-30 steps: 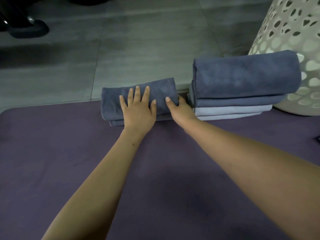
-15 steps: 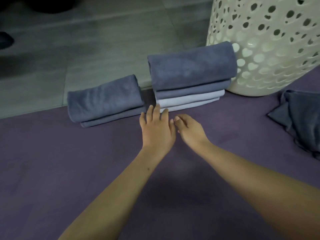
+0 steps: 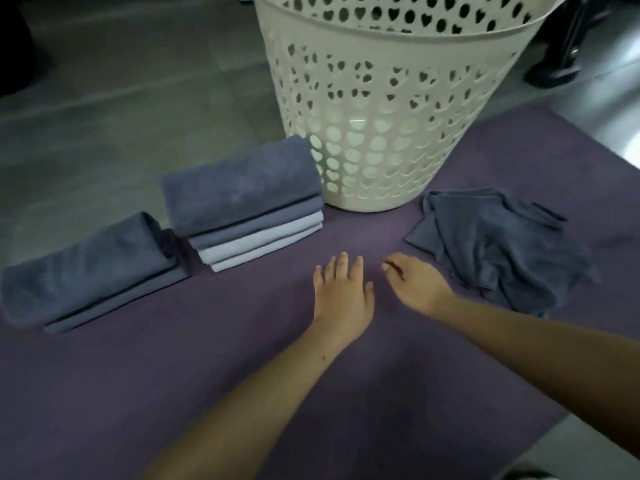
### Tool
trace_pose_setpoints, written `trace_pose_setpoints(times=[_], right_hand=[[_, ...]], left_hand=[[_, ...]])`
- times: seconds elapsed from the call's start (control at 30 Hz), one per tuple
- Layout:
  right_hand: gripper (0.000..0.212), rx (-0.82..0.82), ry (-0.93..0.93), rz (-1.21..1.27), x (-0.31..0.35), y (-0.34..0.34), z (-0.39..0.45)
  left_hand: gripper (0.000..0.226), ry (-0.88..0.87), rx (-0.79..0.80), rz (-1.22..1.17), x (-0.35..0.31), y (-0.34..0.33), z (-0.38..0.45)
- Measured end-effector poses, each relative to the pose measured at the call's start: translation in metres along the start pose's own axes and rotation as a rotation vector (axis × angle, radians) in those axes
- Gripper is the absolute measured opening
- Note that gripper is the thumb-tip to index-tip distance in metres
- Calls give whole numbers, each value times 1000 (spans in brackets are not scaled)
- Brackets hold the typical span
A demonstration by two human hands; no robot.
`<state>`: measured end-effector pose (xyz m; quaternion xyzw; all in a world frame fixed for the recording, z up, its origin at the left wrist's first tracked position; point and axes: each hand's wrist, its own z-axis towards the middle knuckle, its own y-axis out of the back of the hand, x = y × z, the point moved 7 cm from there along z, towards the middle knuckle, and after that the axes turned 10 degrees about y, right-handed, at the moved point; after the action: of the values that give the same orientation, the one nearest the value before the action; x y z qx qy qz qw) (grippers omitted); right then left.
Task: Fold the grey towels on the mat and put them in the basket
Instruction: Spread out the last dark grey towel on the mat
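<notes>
We saw one purple mat [image 3: 242, 375] spread over a grey tiled floor [image 3: 121, 98], and one cream laundry basket [image 3: 381, 109] pierced with heart-shaped holes standing upright at its far edge. We counted two piles of folded towels. The nearer pile on the left [image 3: 90, 268] lay at the mat's far left edge and looked like two dark grey towels, though we could not be sure of the layers. The taller stack [image 3: 249, 206] stood just beside it and touched, or nearly touched, the basket's wall; we counted four layers there, two dark grey above two pale grey. One more dark grey towel [image 3: 495, 247] lay crumpled and unfolded on the mat to the right of the basket's base. We could see no towel through the basket's holes.

Our left hand [image 3: 343, 296] lay flat, palm down, fingers spread, over bare mat and gripping nothing. Our right hand [image 3: 419, 285] hung beside it, fingers loosely curled and also empty, just short of the crumpled towel's near edge. The two hands were close but apart.
</notes>
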<state>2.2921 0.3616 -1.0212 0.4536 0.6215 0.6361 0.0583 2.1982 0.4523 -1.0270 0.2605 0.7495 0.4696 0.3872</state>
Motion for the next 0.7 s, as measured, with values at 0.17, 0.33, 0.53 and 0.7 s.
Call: trace_pose_setpoints(times=[0.17, 0.33, 0.53, 0.7], right_hand=[[45, 15, -108, -365, -77, 64, -18], [63, -78, -508, -91, -172, 88, -32], [72, -123, -579, 279, -200, 56, -49], [37, -43, -591, 362, -197, 46, -49]], left_hand=[[50, -134, 114, -172, -76, -17, 28], [52, -46, 293, -487, -132, -51, 66], [62, 445, 495, -1193, -154, -124, 94], [41, 541, 573, -1352, -176, -148, 95]])
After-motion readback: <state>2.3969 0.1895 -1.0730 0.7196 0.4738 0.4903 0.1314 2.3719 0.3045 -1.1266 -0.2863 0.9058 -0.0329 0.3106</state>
